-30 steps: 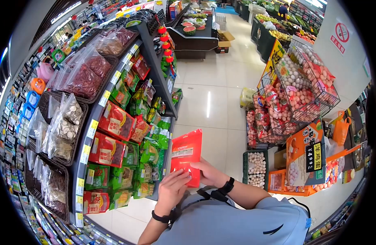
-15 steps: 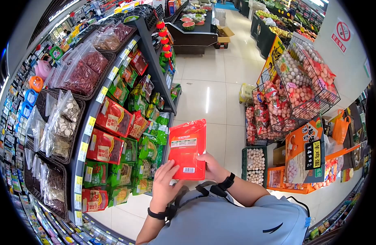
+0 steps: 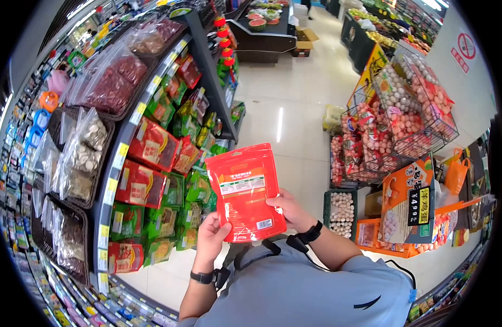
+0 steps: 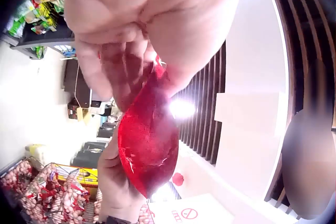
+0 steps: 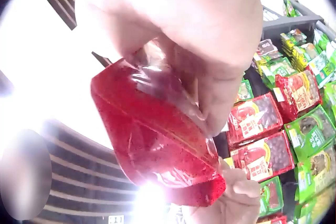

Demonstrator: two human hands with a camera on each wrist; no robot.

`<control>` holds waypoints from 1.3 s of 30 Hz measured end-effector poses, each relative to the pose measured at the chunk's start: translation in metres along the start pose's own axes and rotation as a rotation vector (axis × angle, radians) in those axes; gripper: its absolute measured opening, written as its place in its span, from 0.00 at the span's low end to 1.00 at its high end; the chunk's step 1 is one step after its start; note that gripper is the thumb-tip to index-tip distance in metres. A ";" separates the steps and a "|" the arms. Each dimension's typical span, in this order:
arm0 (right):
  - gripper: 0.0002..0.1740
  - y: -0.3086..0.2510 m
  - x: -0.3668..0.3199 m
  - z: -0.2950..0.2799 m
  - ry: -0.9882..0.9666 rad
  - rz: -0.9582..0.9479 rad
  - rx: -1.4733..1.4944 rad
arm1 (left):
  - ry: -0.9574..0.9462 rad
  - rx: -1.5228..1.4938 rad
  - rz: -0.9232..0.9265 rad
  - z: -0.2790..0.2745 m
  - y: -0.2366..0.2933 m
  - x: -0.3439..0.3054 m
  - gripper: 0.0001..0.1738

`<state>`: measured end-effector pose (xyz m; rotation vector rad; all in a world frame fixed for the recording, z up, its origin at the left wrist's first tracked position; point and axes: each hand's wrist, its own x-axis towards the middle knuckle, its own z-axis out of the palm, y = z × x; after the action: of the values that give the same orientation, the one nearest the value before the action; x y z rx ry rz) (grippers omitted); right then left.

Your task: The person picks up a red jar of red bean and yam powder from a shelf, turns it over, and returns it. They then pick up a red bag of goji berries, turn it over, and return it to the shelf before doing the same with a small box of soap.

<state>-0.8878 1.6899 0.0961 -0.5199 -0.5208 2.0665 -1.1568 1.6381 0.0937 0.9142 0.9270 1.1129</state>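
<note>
Both hands hold a red pouch (image 3: 245, 193) in front of the chest, its printed back with white table and barcode facing up. The left hand (image 3: 210, 237) pinches the lower left edge, thumb on top. At the lower right edge the right hand (image 3: 292, 210) grips it, thumb on the face and fingers beneath. From below, the left wrist view shows the pouch's bulging bottom (image 4: 149, 140) under the left hand (image 4: 152, 24). In the right wrist view the clear red bottom (image 5: 157, 129) hangs from the right hand (image 5: 184, 29).
A shelf rack (image 3: 117, 158) with red and green packets and bagged dried goods stands on the left. Wire baskets of netted eggs (image 3: 379, 136), a green crate of eggs (image 3: 341, 214) and an orange egg display (image 3: 403, 204) are on the right. Tiled floor (image 3: 283, 125) runs between.
The left hand has shifted to the pouch's lower left edge, uncovering more of its back. The pouch has tilted to the left and sits closer to the camera; the view has shifted slightly.
</note>
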 end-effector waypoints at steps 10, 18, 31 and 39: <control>0.22 -0.009 0.000 0.015 0.098 -0.102 -0.437 | 0.036 0.071 0.072 0.015 0.015 -0.008 0.17; 0.21 -0.002 0.004 0.014 0.070 -0.149 -0.444 | 0.098 0.295 0.046 0.006 0.010 -0.005 0.26; 0.17 0.016 -0.003 0.055 -0.356 -0.430 -1.237 | -0.051 -0.345 -0.139 -0.010 -0.032 -0.022 0.56; 0.42 0.011 -0.002 0.040 0.128 -0.404 -1.340 | 0.011 -0.306 -0.119 0.000 -0.021 -0.026 0.59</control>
<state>-0.9162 1.6766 0.1233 -1.1508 -1.7567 1.0498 -1.1547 1.6086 0.0778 0.5955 0.7829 1.1210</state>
